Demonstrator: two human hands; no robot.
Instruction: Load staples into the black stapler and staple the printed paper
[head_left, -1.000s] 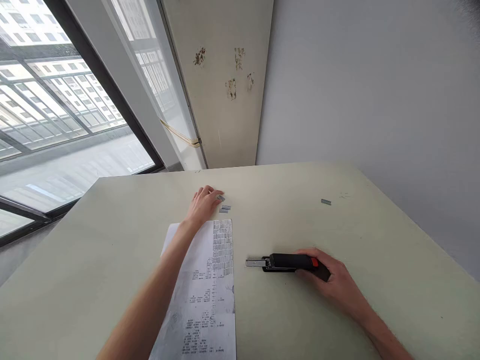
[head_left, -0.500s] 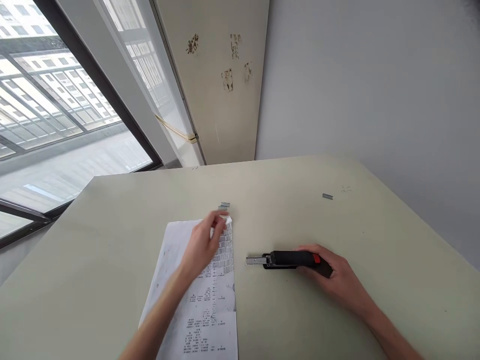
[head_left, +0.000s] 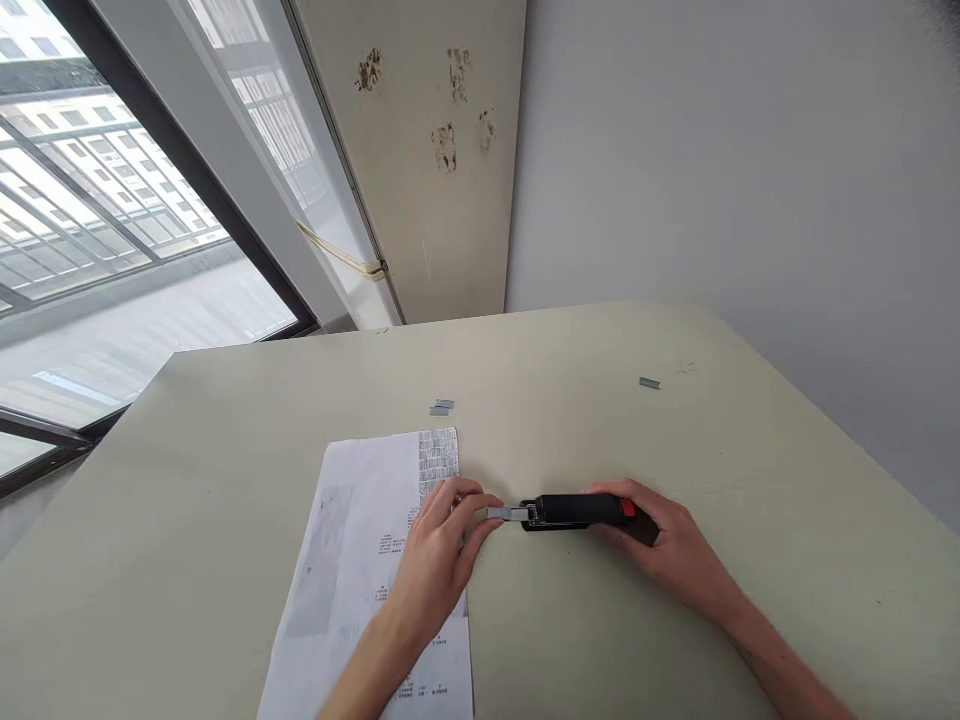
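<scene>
A black stapler (head_left: 577,509) with a red button lies on the table, its metal staple tray (head_left: 509,513) sticking out to the left. My right hand (head_left: 660,530) is wrapped round the stapler's rear end. At the other end, my left hand (head_left: 442,545) has thumb and forefinger closed on the tip of the tray. Under my left hand and forearm rests a sheaf of printed paper (head_left: 375,470), partly covered by them. Just beyond the paper's top edge sit a few strips of staples (head_left: 442,407).
Another staple strip (head_left: 649,383) lies at the far right of the pale table (head_left: 225,560), with loose staples (head_left: 687,368) beside it. A grey wall (head_left: 675,150) borders the table's right side. A stained door panel (head_left: 420,220) and a window (head_left: 90,200) stand behind and left.
My left hand has moved from the top of the paper, near the staple strips, right and down to the stapler's tray. My right hand keeps its hold on the stapler.
</scene>
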